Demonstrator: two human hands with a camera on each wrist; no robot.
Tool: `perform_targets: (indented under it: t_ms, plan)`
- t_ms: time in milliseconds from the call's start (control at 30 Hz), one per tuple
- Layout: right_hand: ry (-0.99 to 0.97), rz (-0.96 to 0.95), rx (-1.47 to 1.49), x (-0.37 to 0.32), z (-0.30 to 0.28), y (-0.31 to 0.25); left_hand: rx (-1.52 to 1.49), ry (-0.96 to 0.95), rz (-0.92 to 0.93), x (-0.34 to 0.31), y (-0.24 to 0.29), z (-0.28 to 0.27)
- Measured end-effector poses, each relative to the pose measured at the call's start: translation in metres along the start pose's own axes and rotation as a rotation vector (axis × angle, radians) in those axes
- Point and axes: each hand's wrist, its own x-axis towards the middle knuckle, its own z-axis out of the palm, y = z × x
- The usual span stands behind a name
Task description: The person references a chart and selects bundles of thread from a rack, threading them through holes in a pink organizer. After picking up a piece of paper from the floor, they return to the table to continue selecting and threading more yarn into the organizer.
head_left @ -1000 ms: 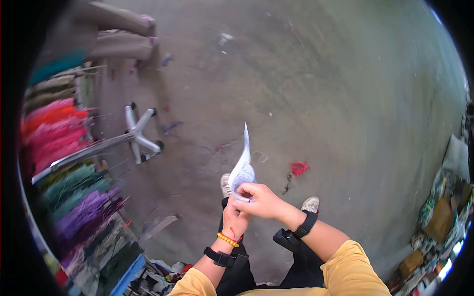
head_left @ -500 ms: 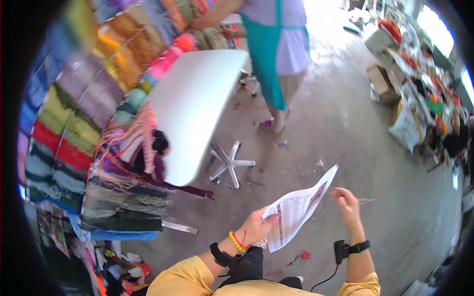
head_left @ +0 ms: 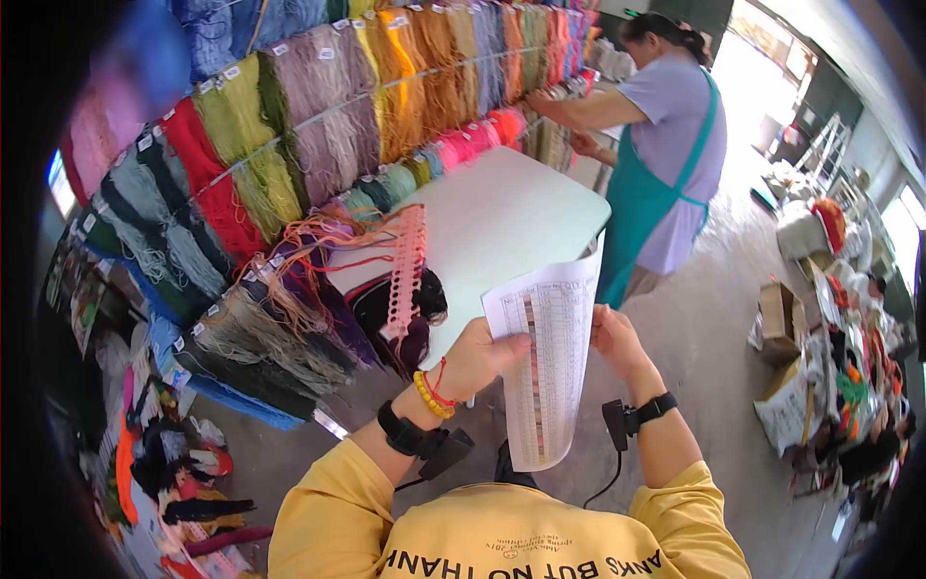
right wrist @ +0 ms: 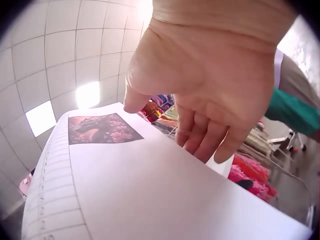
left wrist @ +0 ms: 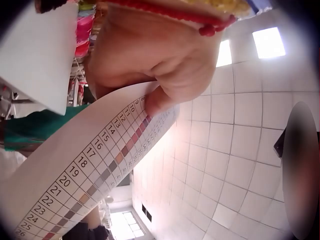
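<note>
a: where's the printed sheet (head_left: 545, 367)?
b: held up in front of the chest, hanging long and slightly curled, its rows of numbered colour swatches facing the person.
a: who has it?
b: the left hand (head_left: 477, 357) pinches its left edge near the top. the left wrist view shows the thumb (left wrist: 157, 100) pressed on the printed face beside the numbers.
a: and the right hand (head_left: 614, 340)?
b: at the right edge. its fingers (right wrist: 202, 142) lie nearly straight against the paper, relaxed rather than curled round it, and the thumb tip touches near a small picture printed on that side.
a: what's around?
b: just beyond the sheet stands a white table (head_left: 502, 222) with a pink strip (head_left: 407, 270) and dark yarn at its near end. hanks of coloured yarn (head_left: 318, 125) hang along the wall to the left. a person in a teal apron (head_left: 666, 164) stands at the table's far end, reaching towards the yarn. cardboard boxes (head_left: 776, 309) sit on the floor to the right.
</note>
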Motion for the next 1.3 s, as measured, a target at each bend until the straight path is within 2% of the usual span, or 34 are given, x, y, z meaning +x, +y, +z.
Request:
perform_targets:
  t_ms: [67,167,200,267,300,367,400,433,500,533,633,733,867,1100,1200,1233,1300]
  plan:
    - [-0.073,0.046,-0.020,0.032,-0.002,-0.009,-0.037,0.079,0.001,0.021,0.004,-0.014]
    - [-0.062,0.091,-0.089,0.078,-0.011,-0.025,-0.146,0.219,0.005,0.054,0.013,-0.023]
    - [-0.114,0.143,0.011,0.094,-0.015,-0.032,-0.175,0.249,-0.003,0.066,0.015,-0.028]
    - [-0.216,0.181,-0.053,0.120,-0.025,-0.039,-0.170,0.329,-0.040,0.088,0.016,-0.043]
    - [-0.267,0.203,-0.088,0.132,-0.028,-0.043,-0.069,0.405,-0.007,0.099,0.009,-0.056]
    - [-0.164,0.187,-0.164,0.156,-0.029,-0.048,0.129,0.554,0.059,0.114,-0.012,-0.084]
    - [-0.119,0.184,-0.201,0.170,-0.033,-0.044,0.357,0.658,0.071,0.116,-0.014,-0.092]
    - [-0.074,0.173,-0.237,0.184,-0.035,-0.041,0.409,0.719,0.070,0.113,-0.020,-0.101]
    - [0.039,0.124,-0.376,0.215,-0.041,-0.028,0.514,0.838,0.070,0.099,-0.032,-0.120]
    - [0.071,0.097,-0.454,0.233,-0.048,-0.017,0.691,0.829,0.086,0.088,-0.022,-0.118]
    - [0.144,0.012,-0.672,0.275,-0.055,0.001,0.611,0.945,-0.340,0.049,-0.013,-0.123]
    - [0.139,-0.061,-0.913,0.309,-0.051,0.010,0.832,1.044,-0.534,0.031,-0.009,-0.112]
    - [0.098,-0.034,-1.093,0.329,-0.025,0.002,1.301,1.008,-0.487,0.002,-0.043,-0.142]
    - [0.046,-0.101,-1.411,0.322,-0.004,-0.009,1.175,0.928,-0.662,0.015,-0.025,-0.142]
    - [0.157,-0.131,-1.405,0.319,-0.025,-0.020,1.174,0.853,-0.775,0.020,-0.015,-0.149]
    - [0.210,-0.198,-1.389,0.313,-0.034,-0.026,1.152,0.821,-0.820,0.021,-0.011,-0.151]
    - [0.322,-0.287,-1.287,0.303,-0.068,-0.029,1.142,0.794,-0.783,0.019,-0.011,-0.161]
